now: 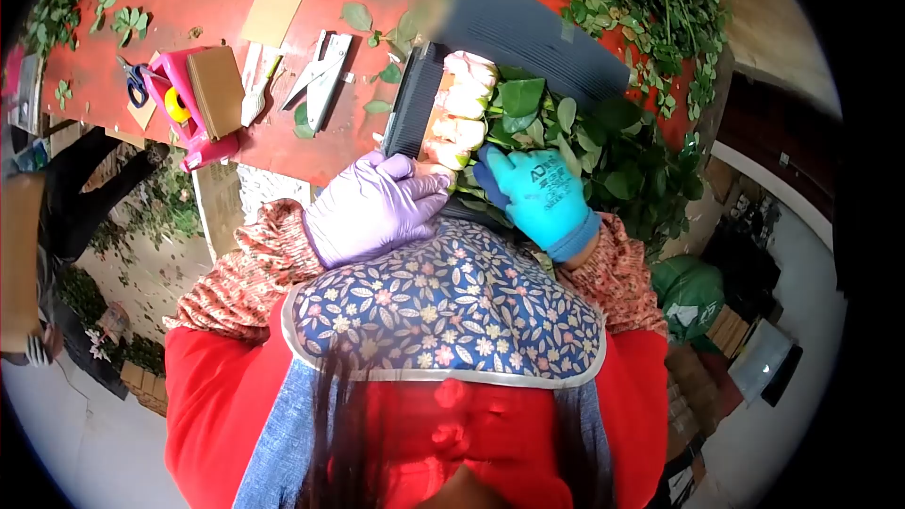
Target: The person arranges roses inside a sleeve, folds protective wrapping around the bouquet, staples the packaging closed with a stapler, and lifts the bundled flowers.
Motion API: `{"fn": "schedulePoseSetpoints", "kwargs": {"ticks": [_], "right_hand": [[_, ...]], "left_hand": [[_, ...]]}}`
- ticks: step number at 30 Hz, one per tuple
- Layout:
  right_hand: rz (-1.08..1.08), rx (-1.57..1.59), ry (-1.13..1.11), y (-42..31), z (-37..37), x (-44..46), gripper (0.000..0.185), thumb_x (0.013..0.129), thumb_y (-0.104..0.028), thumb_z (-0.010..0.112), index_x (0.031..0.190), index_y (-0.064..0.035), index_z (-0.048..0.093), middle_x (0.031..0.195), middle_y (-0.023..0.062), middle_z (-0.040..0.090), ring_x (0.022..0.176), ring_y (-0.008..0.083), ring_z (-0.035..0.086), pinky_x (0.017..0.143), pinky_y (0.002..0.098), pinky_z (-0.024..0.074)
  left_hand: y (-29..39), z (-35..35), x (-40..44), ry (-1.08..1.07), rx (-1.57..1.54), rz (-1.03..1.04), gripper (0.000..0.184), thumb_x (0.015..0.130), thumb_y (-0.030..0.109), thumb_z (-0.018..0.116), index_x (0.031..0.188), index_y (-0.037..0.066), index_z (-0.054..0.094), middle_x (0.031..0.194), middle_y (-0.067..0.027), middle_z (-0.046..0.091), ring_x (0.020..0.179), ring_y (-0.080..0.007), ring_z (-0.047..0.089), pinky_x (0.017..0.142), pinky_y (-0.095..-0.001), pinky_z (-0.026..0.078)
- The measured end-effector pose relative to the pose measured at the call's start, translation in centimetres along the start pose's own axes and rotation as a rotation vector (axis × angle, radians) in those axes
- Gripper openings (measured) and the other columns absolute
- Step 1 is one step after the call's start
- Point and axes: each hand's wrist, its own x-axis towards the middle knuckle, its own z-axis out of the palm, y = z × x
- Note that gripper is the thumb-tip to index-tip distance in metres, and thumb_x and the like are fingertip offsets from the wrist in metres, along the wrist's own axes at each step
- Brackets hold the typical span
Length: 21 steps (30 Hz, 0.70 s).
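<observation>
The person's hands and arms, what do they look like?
The left hand wears a thin, wrinkly lilac glove. The right hand wears a turquoise glove with dark printing. Above them come speckled reddish sleeve covers, then plain red sleeves.

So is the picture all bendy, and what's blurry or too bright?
In the head view, yes, the scene bends near its black, rounded edges; there, a blurry smudge covers the dark board's upper-left corner; also there, the roses look bright and pale, while the left hand and right hand look fairly clear.

Lavender-gloved left hand and turquoise-gloved right hand, backs upward, forearms angled inward
</observation>
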Motion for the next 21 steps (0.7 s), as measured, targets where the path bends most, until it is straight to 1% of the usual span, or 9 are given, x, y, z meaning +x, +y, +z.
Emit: {"fn": "schedulePoseSetpoints", "kwargs": {"ticks": [3, 5, 6, 9, 14, 16, 17, 20, 21], "right_hand": [[-0.047, -0.044, 0.027, 0.2, 1.7, 0.8, 0.018, 0.089, -0.024, 0.062, 0.097, -0.0083, 0.063, 0.071, 0.0093, 0.061, 0.064, 0.0275, 0.062, 0.060, 0.0416, 0.0485], [-0.061, -0.121, -0.032, -0.1, 1.6, 1.7, 0.014, 0.087, -0.025, 0.061, 0.089, -0.0113, 0.061, 0.071, 0.0067, 0.062, 0.063, 0.0265, 0.062, 0.059, 0.0403, 0.0481], [-0.093, -0.124, 0.050, 0.0, 2.0, 1.7, 0.012, 0.085, -0.025, 0.062, 0.084, -0.0136, 0.059, 0.069, 0.0048, 0.061, 0.062, 0.0254, 0.062, 0.057, 0.0388, 0.0479], [-0.098, -0.074, 0.089, -0.3, 2.3, 2.1, 0.011, 0.085, -0.025, 0.062, 0.086, -0.0144, 0.059, 0.067, 0.0056, 0.061, 0.061, 0.0258, 0.062, 0.057, 0.0382, 0.0480], [-0.106, 0.039, 0.120, 0.3, 3.2, 2.1, 0.014, 0.081, -0.021, 0.065, 0.085, -0.0098, 0.057, 0.067, 0.0076, 0.060, 0.061, 0.0284, 0.062, 0.057, 0.0403, 0.0486], [-0.125, 0.044, 0.140, 1.0, 3.7, 2.1, 0.013, 0.081, -0.020, 0.064, 0.085, -0.0097, 0.057, 0.068, 0.0079, 0.059, 0.062, 0.0282, 0.062, 0.058, 0.0405, 0.0483], [-0.154, 0.036, 0.154, 1.2, 4.0, 2.0, 0.013, 0.081, -0.020, 0.064, 0.085, -0.0096, 0.057, 0.069, 0.0081, 0.059, 0.064, 0.0280, 0.061, 0.058, 0.0406, 0.0479], [-0.134, 0.103, 0.123, 1.5, 3.8, 1.7, 0.009, 0.085, -0.019, 0.062, 0.088, -0.0110, 0.060, 0.074, 0.0092, 0.059, 0.066, 0.0271, 0.060, 0.058, 0.0415, 0.0451], [-0.107, 0.169, 0.139, 1.4, 3.0, 1.6, 0.008, 0.087, -0.020, 0.062, 0.089, -0.0119, 0.062, 0.074, 0.0092, 0.059, 0.066, 0.0266, 0.060, 0.058, 0.0413, 0.0449]], "left_hand": [[0.1, 0.0, 0.1, -0.012, -0.034, -0.032, 0.037, 0.081, 0.036, 0.064, 0.108, 0.013, 0.067, 0.118, 0.0008, 0.064, 0.093, -0.0198, 0.055, 0.084, -0.0377, 0.045], [-0.1, 0.0, 0.3, -0.077, -0.002, -0.038, 0.043, 0.081, 0.038, 0.064, 0.119, 0.018, 0.066, 0.125, 0.0024, 0.063, 0.096, -0.0192, 0.055, 0.082, -0.0363, 0.043], [0.0, -0.3, 0.5, -0.114, 0.009, -0.044, 0.042, 0.082, 0.038, 0.062, 0.119, 0.018, 0.066, 0.126, 0.0025, 0.063, 0.098, -0.0199, 0.054, 0.083, -0.0371, 0.042], [-0.2, -0.4, 0.9, -0.137, 0.002, -0.033, 0.041, 0.084, 0.038, 0.061, 0.119, 0.018, 0.065, 0.126, 0.0024, 0.062, 0.097, -0.0208, 0.054, 0.083, -0.0369, 0.042], [-1.3, -0.4, 1.2, -0.125, -0.058, 0.034, 0.038, 0.086, 0.032, 0.061, 0.120, 0.015, 0.063, 0.124, -0.0021, 0.064, 0.094, -0.0248, 0.057, 0.082, -0.0397, 0.044], [-2.7, -0.1, 1.6, -0.061, -0.270, 0.040, 0.036, 0.086, 0.027, 0.061, 0.119, 0.013, 0.063, 0.120, -0.0076, 0.065, 0.088, -0.0279, 0.059, 0.081, -0.0417, 0.045], [-3.1, -0.4, 1.9, 0.044, -0.370, 0.024, 0.032, 0.087, 0.015, 0.062, 0.119, 0.011, 0.064, 0.103, -0.0102, 0.068, 0.079, -0.0290, 0.059, 0.078, -0.0400, 0.046], [-3.9, -1.8, 2.4, 0.276, -0.358, -0.070, 0.040, 0.079, -0.007, 0.062, 0.116, 0.009, 0.067, 0.077, -0.0070, 0.062, 0.071, -0.0259, 0.059, 0.067, -0.0355, 0.047], [-4.3, -1.5, 2.3, 0.287, -0.388, -0.109, 0.045, 0.074, -0.011, 0.062, 0.114, 0.009, 0.067, 0.082, -0.0076, 0.065, 0.072, -0.0249, 0.060, 0.066, -0.0347, 0.049]]}}
